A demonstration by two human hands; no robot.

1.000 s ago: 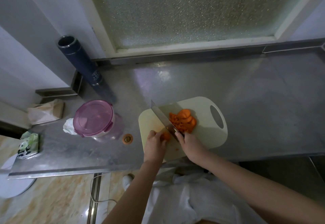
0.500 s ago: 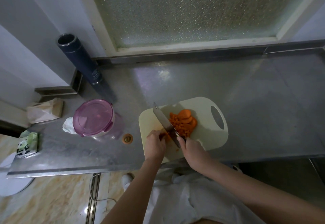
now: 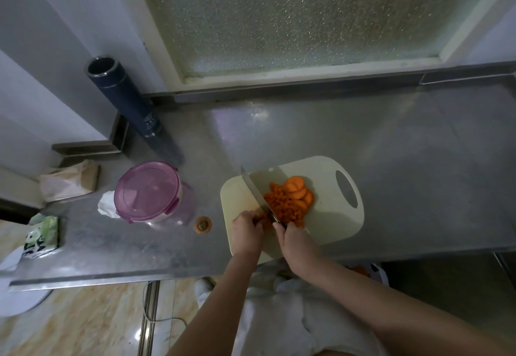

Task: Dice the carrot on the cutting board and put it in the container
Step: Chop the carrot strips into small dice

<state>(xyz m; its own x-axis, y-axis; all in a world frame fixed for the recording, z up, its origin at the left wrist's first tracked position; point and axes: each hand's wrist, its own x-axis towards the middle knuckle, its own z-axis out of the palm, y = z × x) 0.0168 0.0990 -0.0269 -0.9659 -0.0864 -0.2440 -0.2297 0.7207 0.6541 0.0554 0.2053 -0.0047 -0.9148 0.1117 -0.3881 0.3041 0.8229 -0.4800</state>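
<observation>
A cream cutting board [image 3: 329, 224] lies at the front of the steel counter. On it is a heap of orange carrot slices and small cut pieces [image 3: 289, 202]. My right hand [image 3: 297, 239] grips the handle of a cleaver [image 3: 255, 192], whose blade runs up and left across the board beside the heap. My left hand [image 3: 245, 232] holds down a small piece of carrot just left of the blade, fingers curled over it. A round container with a purple lid [image 3: 148, 192], lid on, stands to the left of the board.
A carrot end [image 3: 203, 224] lies on the steel counter [image 3: 405, 160] between container and board. A dark tall flask [image 3: 125, 101] leans at the back left. A paper bag [image 3: 69, 179], white tissue [image 3: 107, 206] and a panda-print packet [image 3: 42, 235] sit at the far left.
The cleaver has shifted slightly toward me and the heap of cut pieces beside it has grown a little. Both hands stay at the board's near edge.
</observation>
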